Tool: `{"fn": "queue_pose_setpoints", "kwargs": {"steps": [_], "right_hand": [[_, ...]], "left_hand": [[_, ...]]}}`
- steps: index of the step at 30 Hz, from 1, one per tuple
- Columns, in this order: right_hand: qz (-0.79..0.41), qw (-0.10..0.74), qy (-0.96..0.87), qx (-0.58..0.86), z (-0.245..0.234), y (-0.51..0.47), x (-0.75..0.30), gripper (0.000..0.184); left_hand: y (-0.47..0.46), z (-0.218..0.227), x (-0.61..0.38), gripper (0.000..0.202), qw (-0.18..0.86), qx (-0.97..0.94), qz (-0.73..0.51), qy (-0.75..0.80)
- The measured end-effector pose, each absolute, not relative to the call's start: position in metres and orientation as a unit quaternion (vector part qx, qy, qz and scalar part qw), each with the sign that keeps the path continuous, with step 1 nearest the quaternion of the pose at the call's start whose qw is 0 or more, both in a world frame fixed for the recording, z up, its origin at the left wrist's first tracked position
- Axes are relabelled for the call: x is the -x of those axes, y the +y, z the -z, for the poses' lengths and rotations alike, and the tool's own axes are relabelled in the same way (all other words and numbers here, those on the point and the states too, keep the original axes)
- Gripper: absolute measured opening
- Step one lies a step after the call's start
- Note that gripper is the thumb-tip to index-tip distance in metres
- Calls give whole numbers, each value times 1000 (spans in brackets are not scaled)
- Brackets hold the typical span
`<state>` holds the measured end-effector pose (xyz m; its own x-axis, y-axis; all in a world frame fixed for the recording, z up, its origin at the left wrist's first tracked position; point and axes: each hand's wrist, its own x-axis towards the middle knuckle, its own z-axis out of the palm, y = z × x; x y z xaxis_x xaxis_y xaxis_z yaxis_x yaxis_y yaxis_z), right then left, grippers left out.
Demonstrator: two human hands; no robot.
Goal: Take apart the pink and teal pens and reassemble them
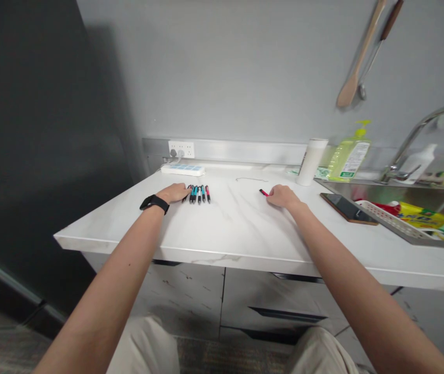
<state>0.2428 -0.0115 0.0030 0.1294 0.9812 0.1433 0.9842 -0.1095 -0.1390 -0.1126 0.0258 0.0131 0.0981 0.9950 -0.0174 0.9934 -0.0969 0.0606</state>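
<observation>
Several pens (pixel 199 195) lie side by side in a row on the white countertop, with black, teal, white and pink-red parts. At the left end of that row, my left hand (pixel 173 192), with a black watch on the wrist, has its fingers closed on a dark pen (pixel 186 195). Farther right, my right hand (pixel 282 196) rests low over the counter, its fingers closed around a red pen (pixel 264 192) with a black tip. The tip points left and the rest of that pen is hidden by the hand.
A power strip (pixel 183 170) sits below a wall socket (pixel 181 149). Toward the right stand a white cylinder (pixel 311 162), a green soap bottle (pixel 349 156) and a phone (pixel 349 209) lying beside the sink (pixel 417 238). A thin wire-like line (pixel 251 179) lies near the wall.
</observation>
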Motion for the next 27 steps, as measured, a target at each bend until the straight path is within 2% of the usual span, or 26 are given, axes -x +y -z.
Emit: {"fn": "queue_pose_setpoints", "kwargs": {"steps": [5, 11, 18, 21, 23, 26, 27], "right_hand": [[-44, 166, -690, 703, 0, -7, -236, 24], [-119, 203, -753, 614, 5, -8, -221, 25], [-94, 198, -781, 585, -9, 3, -168, 20], [-96, 216, -768, 595, -16, 17, -136, 23], [-94, 239, -753, 605, -13, 24, -117, 23], [-68, 332, -723, 601, -1, 28, -99, 24], [-69, 333, -726, 598, 4, 27, -96, 24]], "left_hand": [[25, -13, 115, 60, 32, -732, -33, 680], [21, -14, 115, 58, 29, -739, -24, 673], [22, -13, 116, 55, 30, -741, -24, 670], [24, -12, 116, 55, 28, -739, -22, 673], [26, -10, 117, 55, 24, -739, -21, 673], [29, -8, 118, 57, 20, -740, -19, 672], [30, -8, 119, 57, 19, -740, -18, 672]]}}
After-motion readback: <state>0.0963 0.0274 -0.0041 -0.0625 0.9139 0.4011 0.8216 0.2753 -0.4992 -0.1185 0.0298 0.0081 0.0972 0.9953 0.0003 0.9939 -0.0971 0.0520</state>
